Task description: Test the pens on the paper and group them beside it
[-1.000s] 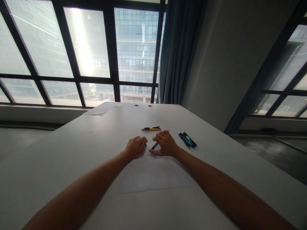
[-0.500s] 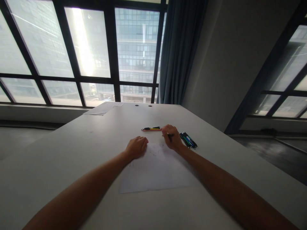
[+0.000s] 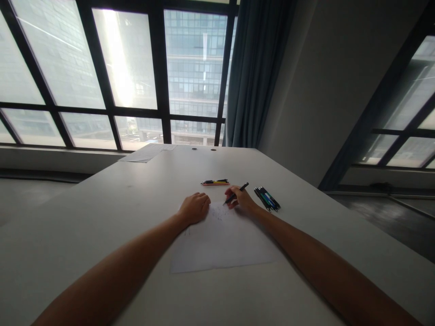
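Observation:
A sheet of white paper (image 3: 220, 251) lies on the table with small dark marks near its top and a few strokes at its left. My left hand (image 3: 195, 208) rests palm down on the sheet's upper left, holding nothing, fingers lying against the surface. Pinched in my right hand (image 3: 242, 199) is a black pen (image 3: 242, 188), slanted, its tip at the paper beside the marks. Just right of that hand lies a row of pens (image 3: 267, 199) in black, green and blue. Beyond the paper is a small group of pens (image 3: 215, 182), black, yellow and orange.
The white table (image 3: 84, 235) stretches away toward large windows. Other papers (image 3: 144, 154) lie at its far left edge, and two dark round grommets (image 3: 213, 150) sit near the far end. A blue curtain (image 3: 249, 90) hangs behind, beside a grey wall.
My right hand has come down and slightly toward me from the far pens, and the black pen's tip is now at the paper. My left hand stays in place.

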Available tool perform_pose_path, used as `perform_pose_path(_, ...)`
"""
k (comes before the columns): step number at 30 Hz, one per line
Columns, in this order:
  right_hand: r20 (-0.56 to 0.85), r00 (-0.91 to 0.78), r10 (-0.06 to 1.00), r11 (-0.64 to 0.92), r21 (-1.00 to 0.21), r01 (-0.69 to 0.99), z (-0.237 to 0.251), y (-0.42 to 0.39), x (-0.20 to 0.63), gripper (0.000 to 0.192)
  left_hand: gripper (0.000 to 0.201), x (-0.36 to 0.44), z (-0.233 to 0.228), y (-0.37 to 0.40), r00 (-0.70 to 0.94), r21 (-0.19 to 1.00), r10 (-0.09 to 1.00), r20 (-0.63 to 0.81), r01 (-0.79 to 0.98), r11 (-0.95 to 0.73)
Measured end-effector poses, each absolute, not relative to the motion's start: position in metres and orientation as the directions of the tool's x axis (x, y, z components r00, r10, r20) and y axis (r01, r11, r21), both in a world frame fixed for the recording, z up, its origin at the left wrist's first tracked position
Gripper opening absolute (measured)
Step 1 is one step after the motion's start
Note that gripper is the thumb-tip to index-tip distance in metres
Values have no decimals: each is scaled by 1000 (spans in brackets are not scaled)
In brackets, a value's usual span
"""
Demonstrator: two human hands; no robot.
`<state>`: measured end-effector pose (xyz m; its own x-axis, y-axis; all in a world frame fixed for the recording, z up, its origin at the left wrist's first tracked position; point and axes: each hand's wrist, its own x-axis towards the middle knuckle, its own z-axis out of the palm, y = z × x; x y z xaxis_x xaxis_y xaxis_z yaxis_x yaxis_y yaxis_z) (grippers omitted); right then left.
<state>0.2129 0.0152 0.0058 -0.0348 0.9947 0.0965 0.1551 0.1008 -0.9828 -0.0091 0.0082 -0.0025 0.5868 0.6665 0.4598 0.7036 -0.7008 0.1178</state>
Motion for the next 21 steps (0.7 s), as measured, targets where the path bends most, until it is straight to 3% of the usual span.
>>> perform_pose_path(5,29,-88,996,44,-985,169,3,14,214,64,30,-9,-3,8,588,127,662,465,696,-707)
perform_pose_path(13,174,-162,971,232,-850,473,3,9,214,14,29,-10,-4,9,591,115,655,470,695,-710)
perform_pose_path(21,224,-122,967,251,-739,626,3,10,207,10,28,-10,-4,9,589,120,657,471,695,-709)
